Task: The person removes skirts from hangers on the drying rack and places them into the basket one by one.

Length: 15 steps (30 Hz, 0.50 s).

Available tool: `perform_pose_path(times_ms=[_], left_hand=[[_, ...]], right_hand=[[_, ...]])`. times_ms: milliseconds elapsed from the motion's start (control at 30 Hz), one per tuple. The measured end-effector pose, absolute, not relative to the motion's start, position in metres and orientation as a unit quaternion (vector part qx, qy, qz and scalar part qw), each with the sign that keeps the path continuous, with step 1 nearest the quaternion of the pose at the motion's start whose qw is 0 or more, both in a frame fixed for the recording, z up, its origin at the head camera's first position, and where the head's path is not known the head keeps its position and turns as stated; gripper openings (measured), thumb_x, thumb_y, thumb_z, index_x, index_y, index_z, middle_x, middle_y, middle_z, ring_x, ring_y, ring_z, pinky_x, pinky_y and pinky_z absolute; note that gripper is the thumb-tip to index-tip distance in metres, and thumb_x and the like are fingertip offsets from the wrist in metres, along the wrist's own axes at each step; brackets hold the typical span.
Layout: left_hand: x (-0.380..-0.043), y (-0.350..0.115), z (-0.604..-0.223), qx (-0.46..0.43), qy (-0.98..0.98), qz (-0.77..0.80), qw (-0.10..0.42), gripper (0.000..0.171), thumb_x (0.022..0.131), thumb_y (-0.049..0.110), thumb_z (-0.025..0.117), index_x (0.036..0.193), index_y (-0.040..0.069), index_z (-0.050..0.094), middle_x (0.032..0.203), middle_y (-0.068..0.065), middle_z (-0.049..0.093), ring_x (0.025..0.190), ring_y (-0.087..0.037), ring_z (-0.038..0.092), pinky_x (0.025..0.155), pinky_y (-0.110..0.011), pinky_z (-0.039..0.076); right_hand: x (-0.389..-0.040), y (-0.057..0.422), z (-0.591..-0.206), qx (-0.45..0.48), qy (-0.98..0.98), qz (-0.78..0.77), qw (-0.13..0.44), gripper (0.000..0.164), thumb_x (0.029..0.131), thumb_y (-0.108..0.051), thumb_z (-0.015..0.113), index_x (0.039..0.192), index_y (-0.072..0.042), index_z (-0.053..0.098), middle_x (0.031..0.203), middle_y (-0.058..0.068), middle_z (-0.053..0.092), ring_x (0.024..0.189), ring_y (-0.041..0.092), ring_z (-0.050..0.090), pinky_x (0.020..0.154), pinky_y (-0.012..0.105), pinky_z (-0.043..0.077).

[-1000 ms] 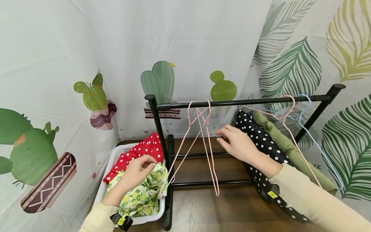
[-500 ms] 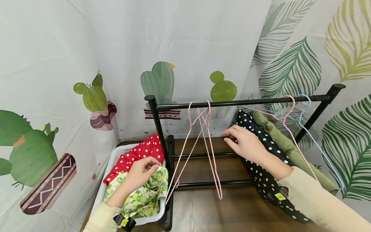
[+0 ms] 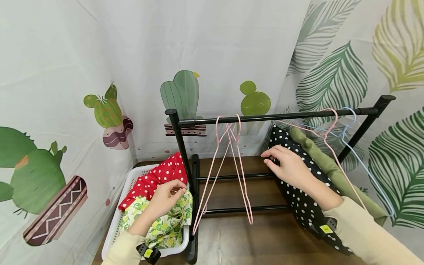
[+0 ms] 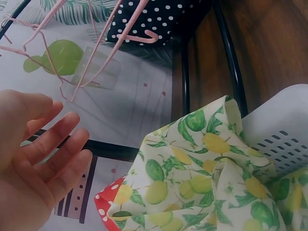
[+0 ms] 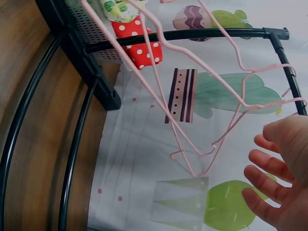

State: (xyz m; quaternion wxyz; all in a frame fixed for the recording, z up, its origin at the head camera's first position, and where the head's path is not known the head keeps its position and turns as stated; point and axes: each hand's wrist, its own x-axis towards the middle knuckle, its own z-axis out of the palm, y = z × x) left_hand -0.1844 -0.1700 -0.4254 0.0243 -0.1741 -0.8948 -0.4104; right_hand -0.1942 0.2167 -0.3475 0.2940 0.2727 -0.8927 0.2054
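My left hand [image 3: 164,198] hovers over the white basket [image 4: 284,127], its fingers relaxed and loosely bent around nothing. Beneath it lies a lemon-print cloth [image 4: 187,166], bunched up, with a red polka-dot cloth [image 3: 145,189] behind. On the right, my right hand [image 3: 291,168] hangs in the air in front of a black polka-dot cloth [image 3: 298,208], thumb and fingers apart and holding nothing. Between the hands, two pink hangers [image 3: 216,129] hang by their hooks from the black rack's top bar [image 3: 275,117], their lower ends crossing in the right wrist view.
Another pink hanger [image 3: 332,147] and a blue hanger [image 3: 361,162] hang at the rack's right end. Behind them a green cloth [image 3: 334,173] lies over the black one. Two lower rack bars [image 3: 245,211] run above the brown wooden surface [image 3: 238,243].
My right hand has moved rightward, away from the two middle pink hangers. My left hand has drifted slightly right. The middle hangers have swung a little.
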Motion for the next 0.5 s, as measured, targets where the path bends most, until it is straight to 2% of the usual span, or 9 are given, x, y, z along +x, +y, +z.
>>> perform_pose_path(times_ms=[133, 267, 500], left_hand=[[-0.185, -0.168, -0.428, -0.168, -0.896, -0.410, 0.019, 0.004, 0.089, 0.017, 0.061, 0.090, 0.017, 0.065, 0.090, 0.000, 0.067, 0.079, -0.007, 0.060, 0.074, -0.028, 0.050], [-0.187, -0.167, -0.432, -0.157, -0.896, -0.415, 0.019, 0.005, 0.089, 0.016, 0.061, 0.091, 0.015, 0.065, 0.088, 0.005, 0.066, 0.079, -0.007, 0.060, 0.074, -0.030, 0.050], [-0.190, -0.165, -0.440, -0.145, -0.897, -0.416, 0.033, 0.005, 0.088, 0.015, 0.061, 0.090, 0.015, 0.066, 0.085, 0.010, 0.064, 0.077, -0.007, 0.059, 0.072, -0.028, 0.050]], right_hand=[[-0.192, 0.221, -0.346, 0.266, -0.899, 0.202, 0.284, 0.014, 0.079, -0.008, 0.067, 0.091, -0.015, 0.066, 0.086, -0.003, 0.062, 0.077, 0.015, 0.059, 0.067, 0.032, 0.047], [-0.190, 0.226, -0.344, 0.243, -0.905, 0.200, 0.285, 0.014, 0.080, -0.010, 0.067, 0.092, -0.017, 0.066, 0.086, -0.004, 0.061, 0.077, 0.011, 0.057, 0.064, 0.030, 0.045], [-0.187, 0.235, -0.344, 0.227, -0.906, 0.207, 0.292, 0.017, 0.080, -0.007, 0.067, 0.094, -0.016, 0.066, 0.088, -0.006, 0.061, 0.077, 0.010, 0.056, 0.063, 0.019, 0.040]])
